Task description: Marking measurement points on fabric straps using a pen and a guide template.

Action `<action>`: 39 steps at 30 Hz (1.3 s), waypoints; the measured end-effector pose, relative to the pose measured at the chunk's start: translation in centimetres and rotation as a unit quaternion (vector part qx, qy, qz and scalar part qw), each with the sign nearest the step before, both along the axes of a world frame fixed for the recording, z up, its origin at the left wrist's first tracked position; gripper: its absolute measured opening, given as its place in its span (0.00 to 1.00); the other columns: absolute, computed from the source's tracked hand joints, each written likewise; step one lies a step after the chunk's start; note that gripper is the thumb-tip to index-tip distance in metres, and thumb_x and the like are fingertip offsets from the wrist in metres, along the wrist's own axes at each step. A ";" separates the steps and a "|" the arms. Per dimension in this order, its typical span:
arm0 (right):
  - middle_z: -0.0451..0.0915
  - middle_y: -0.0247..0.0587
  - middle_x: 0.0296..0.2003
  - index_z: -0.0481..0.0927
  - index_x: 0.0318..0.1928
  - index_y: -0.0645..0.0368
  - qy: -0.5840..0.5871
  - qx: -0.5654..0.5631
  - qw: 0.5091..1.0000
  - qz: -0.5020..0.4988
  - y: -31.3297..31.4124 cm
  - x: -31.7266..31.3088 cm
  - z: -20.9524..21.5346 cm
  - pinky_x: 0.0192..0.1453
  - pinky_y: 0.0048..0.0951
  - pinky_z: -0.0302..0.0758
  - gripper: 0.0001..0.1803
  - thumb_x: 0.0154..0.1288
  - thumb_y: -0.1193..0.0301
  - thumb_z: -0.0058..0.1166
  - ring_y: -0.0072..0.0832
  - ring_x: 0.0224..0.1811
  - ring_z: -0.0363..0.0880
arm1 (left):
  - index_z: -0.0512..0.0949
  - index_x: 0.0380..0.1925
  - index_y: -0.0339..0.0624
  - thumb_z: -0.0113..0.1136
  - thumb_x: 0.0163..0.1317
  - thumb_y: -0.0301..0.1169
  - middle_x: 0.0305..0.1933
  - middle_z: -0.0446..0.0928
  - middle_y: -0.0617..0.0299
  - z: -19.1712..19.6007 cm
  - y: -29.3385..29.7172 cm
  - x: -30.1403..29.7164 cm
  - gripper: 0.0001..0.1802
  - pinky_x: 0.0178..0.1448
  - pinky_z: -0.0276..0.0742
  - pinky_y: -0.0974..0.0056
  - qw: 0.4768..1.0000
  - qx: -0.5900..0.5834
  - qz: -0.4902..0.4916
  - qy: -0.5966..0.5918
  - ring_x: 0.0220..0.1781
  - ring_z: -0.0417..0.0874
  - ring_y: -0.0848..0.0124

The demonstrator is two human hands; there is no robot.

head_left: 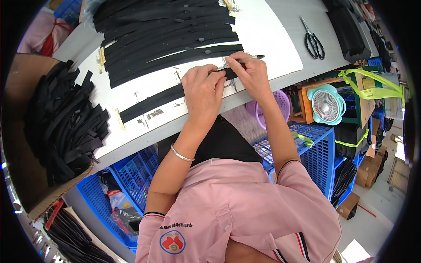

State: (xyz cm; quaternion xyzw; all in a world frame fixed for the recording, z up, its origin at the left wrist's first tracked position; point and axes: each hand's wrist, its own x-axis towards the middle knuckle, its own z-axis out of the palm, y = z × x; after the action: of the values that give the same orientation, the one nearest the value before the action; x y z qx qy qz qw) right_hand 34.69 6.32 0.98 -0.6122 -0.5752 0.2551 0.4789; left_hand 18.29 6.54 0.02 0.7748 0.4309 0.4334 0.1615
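A long black fabric strip point(153, 104) lies along the near side of a white board point(272, 44). My left hand point(202, 90) is on the strip, its fingers bent and closed at the strip's edge, partly hiding it. Close by on the right, my right hand point(253, 76) holds a slim pen point(258, 57) that slants up to the right. Its thumb and forefinger point down at the strip's right end, beside my left fingertips. Farther back on the board, several black strips point(166, 39) lie side by side. Dark marks dot the board around the near strip.
A cardboard box point(17, 109) of loose black strips point(66, 127) stands at the left. Black-handled scissors point(313, 44) lie on the grey table at the far right. Below the edge are blue crates point(313, 158), a purple basket point(280, 107) and a turquoise fan point(326, 105).
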 end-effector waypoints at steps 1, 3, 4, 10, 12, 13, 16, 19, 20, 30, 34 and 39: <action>0.84 0.33 0.27 0.85 0.35 0.66 0.000 0.000 1.000 0.000 -0.1 0.2 -0.1 0.28 0.25 0.69 0.12 0.72 0.68 0.63 0.16 0.23 0.73 | 0.89 0.36 0.43 0.73 0.57 0.27 0.45 0.84 0.66 0.0 0.0 -0.1 0.07 0.60 0.69 0.56 1.000 -0.002 0.002 0.001 0.52 0.80 0.63; 0.84 0.33 0.26 0.85 0.33 0.67 0.043 -0.021 0.998 0.028 -0.3 0.6 -0.3 0.28 0.25 0.69 0.13 0.71 0.68 0.63 0.16 0.23 0.74 | 0.90 0.37 0.45 0.73 0.58 0.28 0.45 0.84 0.68 0.0 0.0 -0.1 0.07 0.59 0.68 0.58 1.000 -0.005 0.005 0.002 0.52 0.80 0.64; 0.84 0.33 0.26 0.85 0.33 0.67 0.044 -0.021 0.998 0.029 -0.3 0.7 -0.2 0.28 0.25 0.69 0.13 0.71 0.68 0.63 0.16 0.23 0.74 | 0.90 0.37 0.44 0.73 0.58 0.28 0.45 0.84 0.68 -0.1 0.1 -0.1 0.07 0.59 0.68 0.58 1.000 -0.007 0.004 0.000 0.52 0.80 0.64; 0.84 0.32 0.27 0.86 0.35 0.68 -0.031 -0.041 0.996 0.078 -0.3 1.4 -0.3 0.34 0.21 0.74 0.10 0.72 0.72 0.62 0.15 0.30 0.78 | 0.89 0.36 0.43 0.73 0.56 0.27 0.45 0.84 0.66 0.1 0.1 0.0 0.07 0.60 0.69 0.56 1.000 -0.013 0.001 0.001 0.52 0.80 0.63; 0.84 0.33 0.27 0.85 0.34 0.68 -0.043 -0.033 0.994 0.095 -0.3 1.2 0.1 0.34 0.21 0.73 0.11 0.72 0.71 0.61 0.16 0.30 0.79 | 0.88 0.34 0.41 0.73 0.55 0.26 0.44 0.83 0.64 0.2 0.1 -0.1 0.07 0.60 0.69 0.55 1.000 -0.009 0.003 0.000 0.52 0.80 0.61; 0.84 0.33 0.27 0.85 0.34 0.68 -0.043 -0.031 0.994 0.097 -0.3 1.2 0.1 0.34 0.21 0.73 0.11 0.72 0.71 0.61 0.16 0.30 0.79 | 0.89 0.35 0.42 0.73 0.56 0.27 0.45 0.84 0.65 0.2 0.2 -0.2 0.07 0.60 0.69 0.56 1.000 -0.010 0.003 0.005 0.52 0.80 0.62; 0.84 0.33 0.27 0.85 0.34 0.67 -0.013 -0.050 0.994 0.100 -0.5 1.3 0.3 0.34 0.21 0.73 0.11 0.72 0.71 0.61 0.17 0.29 0.80 | 0.89 0.42 0.44 0.74 0.58 0.30 0.51 0.83 0.63 0.2 0.0 -0.5 0.12 0.64 0.67 0.55 0.999 -0.023 -0.001 0.034 0.58 0.79 0.60; 0.85 0.35 0.28 0.87 0.36 0.65 0.167 -0.035 0.985 0.024 -1.1 1.8 0.0 0.35 0.20 0.75 0.09 0.71 0.72 0.62 0.17 0.30 0.82 | 0.84 0.56 0.46 0.74 0.59 0.32 0.64 0.77 0.56 1.1 1.0 -0.8 0.23 0.73 0.61 0.48 0.997 -0.008 -0.001 0.083 0.70 0.72 0.54; 0.85 0.35 0.28 0.87 0.36 0.65 0.167 -0.031 0.985 0.030 -1.2 1.9 -0.2 0.35 0.20 0.75 0.09 0.71 0.72 0.62 0.17 0.30 0.82 | 0.80 0.64 0.48 0.73 0.60 0.33 0.72 0.73 0.52 1.6 1.4 -1.0 0.29 0.78 0.55 0.44 0.994 0.016 -0.002 0.109 0.77 0.67 0.50; 0.85 0.34 0.29 0.86 0.37 0.66 0.150 0.003 0.989 -0.009 -1.3 1.3 -0.7 0.36 0.20 0.73 0.06 0.72 0.75 0.62 0.15 0.30 0.77 | 0.59 0.80 0.68 0.54 0.77 0.50 0.84 0.55 0.50 -1.1 17.5 -0.9 0.34 0.82 0.39 0.31 0.966 0.106 -0.010 0.238 0.86 0.49 0.48; 0.84 0.33 0.29 0.86 0.37 0.66 0.151 0.002 0.989 0.002 -1.3 0.8 -0.2 0.35 0.20 0.72 0.07 0.73 0.75 0.62 0.14 0.30 0.76 | 0.59 0.80 0.71 0.53 0.78 0.48 0.82 0.59 0.46 -1.8 23.6 -1.2 0.33 0.81 0.39 0.27 0.949 0.137 0.101 0.265 0.86 0.50 0.46; 0.85 0.33 0.30 0.86 0.38 0.66 0.147 0.004 0.989 0.010 -1.1 0.8 -0.6 0.35 0.20 0.73 0.07 0.74 0.74 0.61 0.15 0.31 0.77 | 0.59 0.80 0.67 0.59 0.74 0.47 0.84 0.54 0.41 -1.5 22.7 -1.0 0.37 0.81 0.34 0.26 0.947 0.085 0.149 0.271 0.87 0.45 0.43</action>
State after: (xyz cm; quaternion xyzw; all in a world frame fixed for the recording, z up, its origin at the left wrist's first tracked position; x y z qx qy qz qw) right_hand 35.53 5.23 0.34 -0.5598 -0.5058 0.3450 0.5583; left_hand 17.30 29.24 -1.51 0.8009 0.5304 0.2615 -0.0937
